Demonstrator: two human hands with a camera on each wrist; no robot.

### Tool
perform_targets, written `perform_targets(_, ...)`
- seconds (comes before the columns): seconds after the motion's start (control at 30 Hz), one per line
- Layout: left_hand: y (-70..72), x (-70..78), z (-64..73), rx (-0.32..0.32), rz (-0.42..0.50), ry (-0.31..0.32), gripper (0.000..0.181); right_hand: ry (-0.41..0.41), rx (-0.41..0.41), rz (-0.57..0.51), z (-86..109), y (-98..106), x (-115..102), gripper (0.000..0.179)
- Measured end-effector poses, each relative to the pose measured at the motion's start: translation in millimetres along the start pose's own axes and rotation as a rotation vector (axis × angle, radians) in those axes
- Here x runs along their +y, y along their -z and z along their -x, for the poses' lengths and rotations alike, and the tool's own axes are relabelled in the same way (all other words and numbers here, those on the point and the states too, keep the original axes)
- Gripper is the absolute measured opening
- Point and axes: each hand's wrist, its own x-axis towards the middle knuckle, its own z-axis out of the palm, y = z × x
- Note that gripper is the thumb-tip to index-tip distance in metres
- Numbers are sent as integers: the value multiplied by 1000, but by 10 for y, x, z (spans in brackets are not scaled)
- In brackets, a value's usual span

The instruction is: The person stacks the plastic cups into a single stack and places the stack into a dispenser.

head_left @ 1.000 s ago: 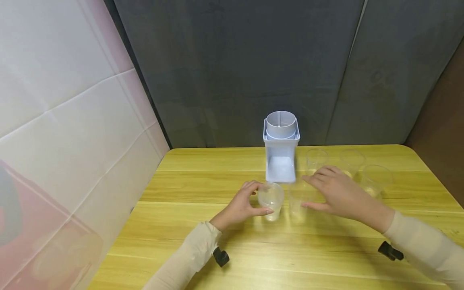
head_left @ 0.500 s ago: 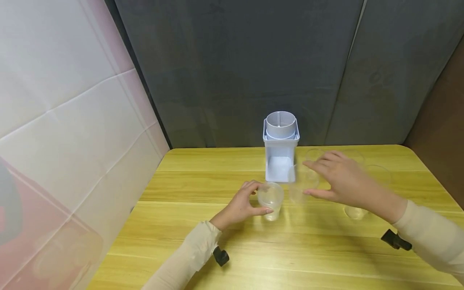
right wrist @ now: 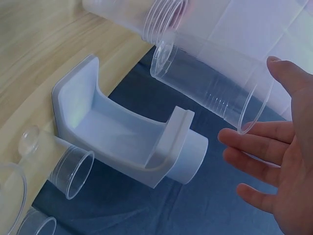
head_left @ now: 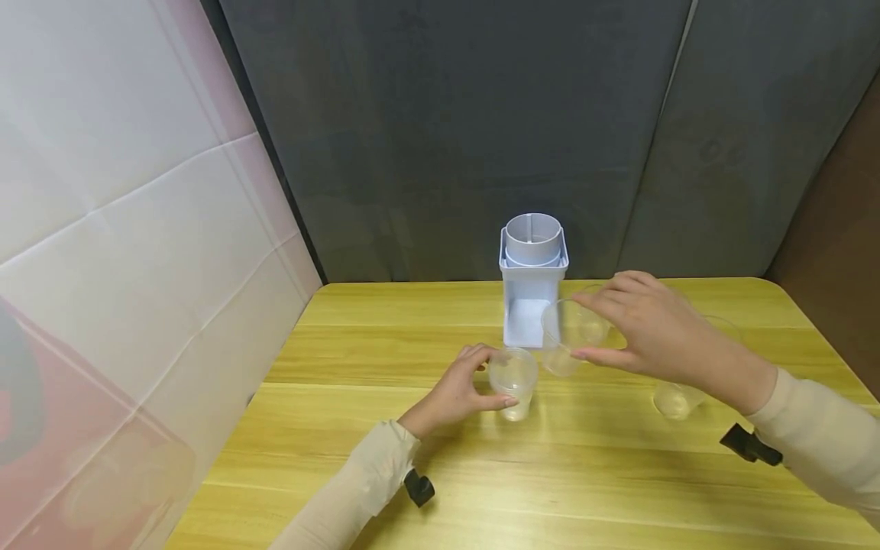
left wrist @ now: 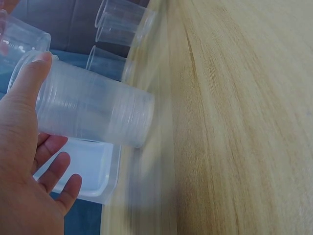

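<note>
My left hand (head_left: pixel 454 393) grips a stack of nested clear plastic cups (head_left: pixel 514 386) near the rims. In the left wrist view the thumb lies at the top rim of the stack (left wrist: pixel 98 103), and its base is down at the wooden table. My right hand (head_left: pixel 646 328) holds a single clear plastic cup (head_left: pixel 558 336) by the rim between thumb and fingers. That cup is raised and tilted, to the right of the stack. From the right wrist, the cup's (right wrist: pixel 205 83) base appears close to the rims of the stack (right wrist: pixel 164 19).
Behind the stack stands a pale blue plastic holder (head_left: pixel 529 305) with a round cylinder on top. More clear cups stand on the right, one cup (head_left: pixel 677 401) partly under my right forearm. A dark curtain (head_left: pixel 447 153) hangs behind the table (head_left: pixel 385 328).
My right hand has lifted the single cup from near the table, moving it up and back, and the cup has tilted. My left hand and the stack have stayed in place.
</note>
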Motion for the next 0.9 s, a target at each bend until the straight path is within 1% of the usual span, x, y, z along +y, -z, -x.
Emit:
perform_targets(0.2,-1,6,4,-2,-1,5,59,-22,-65,3,-88,-63,-42,66)
perform_targets(0.3,-4,2,0,-1,-9,1,59,-15,-80,1,-155,-115,-75,66)
perform_targets(0.5,-4,-4,-2,-2,-13,-14,60,30,-54,-31,-276,-218,-149,64)
perform_targets(0.7,-20,-8,9,1,-3,-22,58,77,-24,-44,-347,-276,-210,63)
perform_targets(0.9,-36,1,8,5,7,-21,58,61,-52,-23,-350,-288,-236,63)
